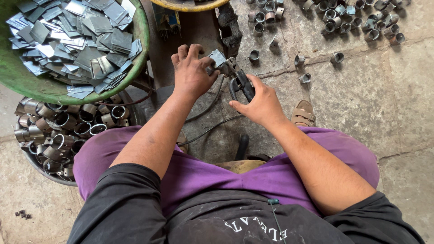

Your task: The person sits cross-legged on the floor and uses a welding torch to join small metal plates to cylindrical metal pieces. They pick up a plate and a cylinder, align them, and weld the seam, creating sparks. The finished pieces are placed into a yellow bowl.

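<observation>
My left hand (pixel 192 72) pinches a small flat grey metal plate (pixel 218 57) and holds it against a small machine in front of my knees. My right hand (pixel 258 103) is closed around the black handle (pixel 244 85) of a tool whose tip meets the plate. A black cable (pixel 212 128) runs down from the tool toward my lap. How the plate sits in the machine is hidden by my fingers.
A green tub (pixel 27 83) at the upper left is heaped with flat metal plates. Below it a basin (pixel 63 131) holds several bent metal rings. More rings (pixel 343 20) lie scattered on the stone floor at the top right. My sandalled foot (pixel 304 113) rests right of the tool.
</observation>
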